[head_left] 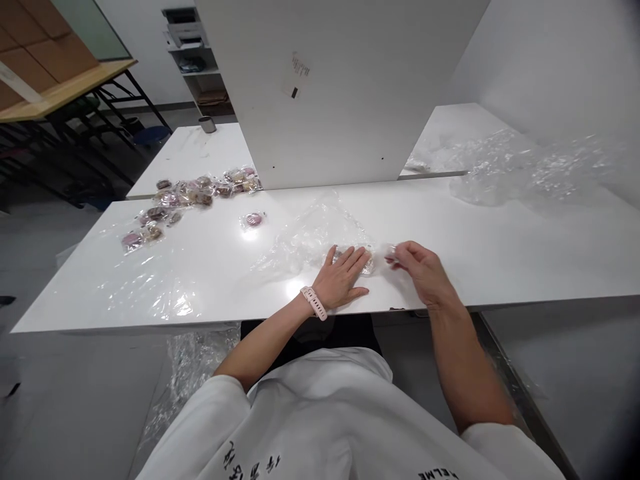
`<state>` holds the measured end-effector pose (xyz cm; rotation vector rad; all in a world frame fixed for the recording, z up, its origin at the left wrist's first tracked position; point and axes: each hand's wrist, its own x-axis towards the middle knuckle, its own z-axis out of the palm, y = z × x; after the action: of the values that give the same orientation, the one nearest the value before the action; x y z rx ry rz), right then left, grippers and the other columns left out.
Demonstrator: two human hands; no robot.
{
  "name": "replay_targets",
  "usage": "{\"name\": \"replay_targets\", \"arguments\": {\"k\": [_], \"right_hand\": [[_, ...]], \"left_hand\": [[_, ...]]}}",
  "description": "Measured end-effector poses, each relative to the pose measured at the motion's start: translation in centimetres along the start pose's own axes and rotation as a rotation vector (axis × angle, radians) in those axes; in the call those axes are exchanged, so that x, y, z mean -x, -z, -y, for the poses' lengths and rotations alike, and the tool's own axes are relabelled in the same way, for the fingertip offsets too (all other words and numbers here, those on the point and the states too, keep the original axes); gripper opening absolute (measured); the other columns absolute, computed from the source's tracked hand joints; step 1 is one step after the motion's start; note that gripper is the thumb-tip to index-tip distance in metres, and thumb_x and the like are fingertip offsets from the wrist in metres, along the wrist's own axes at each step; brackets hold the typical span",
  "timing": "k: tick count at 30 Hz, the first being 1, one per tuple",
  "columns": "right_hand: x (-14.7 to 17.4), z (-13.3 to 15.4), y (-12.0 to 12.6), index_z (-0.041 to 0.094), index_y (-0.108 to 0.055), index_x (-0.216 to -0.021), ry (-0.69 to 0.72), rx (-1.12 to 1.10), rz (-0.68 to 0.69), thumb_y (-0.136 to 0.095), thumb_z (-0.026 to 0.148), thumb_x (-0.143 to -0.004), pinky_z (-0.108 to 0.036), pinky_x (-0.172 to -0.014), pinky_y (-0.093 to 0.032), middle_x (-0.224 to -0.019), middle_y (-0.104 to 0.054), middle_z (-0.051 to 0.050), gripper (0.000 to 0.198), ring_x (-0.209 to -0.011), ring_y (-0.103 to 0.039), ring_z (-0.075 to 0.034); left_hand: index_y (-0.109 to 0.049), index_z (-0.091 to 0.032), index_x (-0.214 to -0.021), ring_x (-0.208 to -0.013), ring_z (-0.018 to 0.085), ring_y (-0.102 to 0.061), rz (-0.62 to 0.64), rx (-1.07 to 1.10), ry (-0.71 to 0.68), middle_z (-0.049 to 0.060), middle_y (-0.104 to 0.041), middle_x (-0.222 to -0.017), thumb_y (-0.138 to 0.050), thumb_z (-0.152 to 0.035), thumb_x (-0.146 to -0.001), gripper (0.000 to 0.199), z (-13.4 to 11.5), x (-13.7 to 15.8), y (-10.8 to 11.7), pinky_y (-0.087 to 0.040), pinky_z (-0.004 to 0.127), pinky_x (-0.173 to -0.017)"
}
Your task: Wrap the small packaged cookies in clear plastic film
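Note:
My left hand (343,277), with a pink watch band at the wrist, lies flat with its fingers spread. It presses on a clear plastic bag (320,230) on the white table. Under and beside the fingers, small wrapped pieces (369,263) partly show; the palm hides the rest. To the right, my right hand (417,267) is raised a little above the tabletop, thumb and fingers pinched on a bit of clear plastic film (389,251), somewhat blurred. Left of the bag, a single wrapped pink round piece (254,219) lies apart.
Several wrapped pink and brown round pieces (187,193) are strewn over the left of the table (500,260). A white upright panel (345,93) rises behind the bag. Crumpled clear plastic (525,167) is heaped at the right; more plastic (195,363) hangs below the front edge.

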<state>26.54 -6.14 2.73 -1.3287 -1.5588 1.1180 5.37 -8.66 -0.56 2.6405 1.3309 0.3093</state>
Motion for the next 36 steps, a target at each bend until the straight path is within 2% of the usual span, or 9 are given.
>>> {"name": "replay_targets", "arguments": {"k": [5,9,13,17,21,25,28,31,36], "right_hand": [[-1.5,1.0,-5.1,0.026,-0.07,-0.107,0.412,0.359,0.263,-0.046,0.041,-0.101,-0.048,-0.101,-0.043,-0.112,-0.072,-0.006,0.029,-0.109,-0.06,-0.025],[-1.0,-0.2,-5.9,0.029,-0.067,-0.12,0.479,0.451,0.366,-0.048,0.037,-0.102,-0.046,-0.1,-0.041,-0.123,-0.067,-0.006,0.028,-0.112,-0.058,-0.024],[-0.6,-1.3,-5.7,0.029,-0.068,-0.119,0.466,0.516,0.339,-0.052,0.036,-0.101,-0.047,-0.098,-0.04,-0.124,-0.065,-0.006,0.025,-0.112,-0.055,-0.026],[-0.6,-1.4,-6.1,0.03,-0.068,-0.117,0.474,0.516,0.316,-0.051,0.035,-0.101,-0.047,-0.097,-0.04,-0.123,-0.065,-0.006,0.024,-0.111,-0.055,-0.026],[-0.6,-1.6,-6.4,0.029,-0.068,-0.121,0.505,0.558,0.298,-0.05,0.034,-0.101,-0.046,-0.094,-0.04,-0.122,-0.066,-0.007,0.027,-0.108,-0.055,-0.026],[-0.8,-2.1,-6.3,0.025,-0.069,-0.12,0.532,0.569,0.301,-0.051,0.032,-0.099,-0.047,-0.092,-0.043,-0.124,-0.066,-0.011,0.028,-0.111,-0.056,-0.029],[-0.6,-2.3,-5.5,0.023,-0.069,-0.119,0.574,0.489,0.337,-0.052,0.028,-0.099,-0.051,-0.096,-0.046,-0.125,-0.067,-0.012,0.028,-0.115,-0.058,-0.03],[0.5,-2.1,-4.5,0.026,-0.069,-0.119,0.602,0.315,0.33,-0.052,0.027,-0.1,-0.05,-0.103,-0.048,-0.131,-0.067,-0.009,0.026,-0.121,-0.059,-0.027],[1.3,-1.2,-4.0,0.029,-0.071,-0.108,0.564,0.182,0.12,-0.052,0.029,-0.101,-0.042,-0.091,-0.056,-0.111,-0.07,-0.007,0.02,-0.109,-0.066,-0.023]], "left_hand": [[-0.044,-0.015,-0.148,-0.148,0.034,-0.039,-0.047,0.047,0.059,0.017,-0.05,-0.153,-0.055,-0.05,-0.097,0.063,-1.1,1.5,0.8,-0.016,0.06,-0.127],[-0.061,-0.02,-0.126,-0.136,0.031,-0.052,-0.236,0.195,0.244,0.014,-0.061,-0.141,-0.053,-0.031,-0.099,0.031,-3.1,6.5,1.7,-0.042,0.056,-0.114],[-0.067,-0.021,-0.116,-0.101,0.024,-0.07,-0.396,0.744,0.674,0.01,-0.073,-0.117,-0.054,-0.035,-0.097,0.027,-2.2,11.3,3.2,-0.061,0.045,-0.086],[-0.053,-0.018,-0.144,-0.126,0.026,-0.064,-0.446,1.252,0.806,0.014,-0.055,-0.15,-0.043,-0.039,-0.102,0.048,1.7,11.0,5.4,-0.058,0.044,-0.101],[-0.042,-0.022,-0.153,-0.141,0.025,-0.051,-0.433,1.033,0.694,0.011,-0.047,-0.157,-0.036,-0.036,-0.105,0.05,2.7,6.4,5.3,-0.051,0.046,-0.111],[-0.042,-0.028,-0.153,-0.148,0.025,-0.042,-0.252,0.525,0.275,0.008,-0.048,-0.157,-0.047,-0.032,-0.102,0.052,1.0,2.9,3.5,-0.032,0.055,-0.123],[-0.033,-0.029,-0.158,-0.151,0.024,-0.036,-0.085,0.287,0.038,0.008,-0.042,-0.161,-0.053,-0.025,-0.097,0.064,1.3,3.1,2.8,-0.023,0.053,-0.127],[-0.029,-0.03,-0.158,-0.15,0.023,-0.038,-0.027,0.25,0.005,0.007,-0.044,-0.16,-0.054,-0.022,-0.096,0.067,2.6,4.3,2.8,-0.034,0.049,-0.121],[-0.05,-0.022,-0.141,-0.127,0.03,-0.06,-0.002,0.19,0.089,0.012,-0.066,-0.137,-0.06,-0.028,-0.096,0.046,2.8,4.1,2.7,-0.042,0.051,-0.107]]}}
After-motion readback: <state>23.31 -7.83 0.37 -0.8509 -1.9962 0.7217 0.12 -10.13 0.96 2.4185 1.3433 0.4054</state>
